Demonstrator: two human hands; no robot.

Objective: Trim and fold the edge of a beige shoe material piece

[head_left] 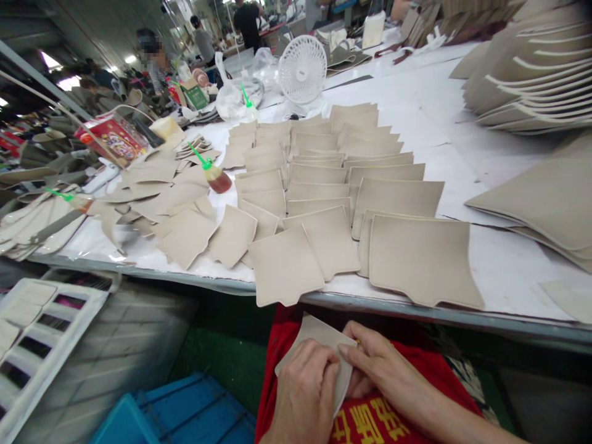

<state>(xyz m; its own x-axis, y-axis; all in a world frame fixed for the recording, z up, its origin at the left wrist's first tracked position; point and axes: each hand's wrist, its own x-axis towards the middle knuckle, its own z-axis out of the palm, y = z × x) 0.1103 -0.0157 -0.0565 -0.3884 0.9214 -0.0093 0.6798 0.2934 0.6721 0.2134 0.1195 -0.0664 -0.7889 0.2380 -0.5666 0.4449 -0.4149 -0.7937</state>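
Over my lap, a small beige leather piece (319,328) is held between both hands. My left hand (308,382) lies on its near face with the fingers curled over it. At the piece's right edge, my right hand (365,357) pinches it between thumb and fingers; a tiny yellow spot shows by the fingertips, too small to name. Just above, at the table's edge, lie a beige leather panel (284,265) and a larger stitched panel (420,259). Behind these stand overlapping rows of similar panels (319,174).
A glue bottle (218,177) with a green nozzle stands among loose pieces on the white table (416,105). A white fan (303,69) is at the back. Big panel stacks (536,80) fill the right. Below left are a blue crate (194,407) and a white rack (50,345).
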